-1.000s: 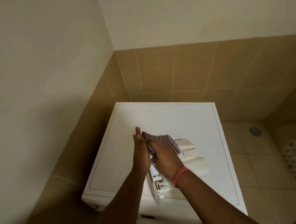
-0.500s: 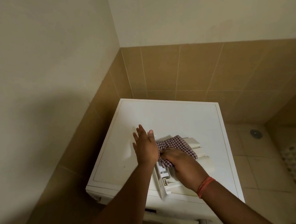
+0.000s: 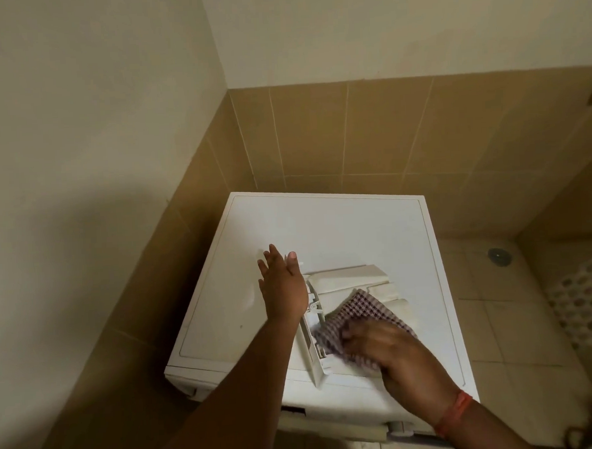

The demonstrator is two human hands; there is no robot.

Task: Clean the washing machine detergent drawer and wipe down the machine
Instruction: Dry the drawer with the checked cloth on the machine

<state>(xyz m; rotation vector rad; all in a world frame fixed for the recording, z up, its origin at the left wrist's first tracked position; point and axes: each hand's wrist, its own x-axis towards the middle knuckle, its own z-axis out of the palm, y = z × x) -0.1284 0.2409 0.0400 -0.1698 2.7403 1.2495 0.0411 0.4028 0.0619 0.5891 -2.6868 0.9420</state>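
Detergent drawer [image 3: 345, 283] lying atop washing machine [image 3: 322, 229], light, rigid, best held by its front panel; left hand [image 3: 284, 286] spread, bracing it; right hand [image 3: 394, 353] gripping soft checked cloth [image 3: 357, 310].

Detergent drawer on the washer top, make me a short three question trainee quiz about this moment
1. True or false: the detergent drawer lies on top of the washing machine, out of its slot.
2. Which hand holds the checked cloth? A) left hand B) right hand C) neither
3. Fill in: the left hand, fingers straight, rests against the drawer's ____ side, seen from the camera.

Key
1. True.
2. B: the right hand, blurred, holds the cloth on the drawer.
3. Left.
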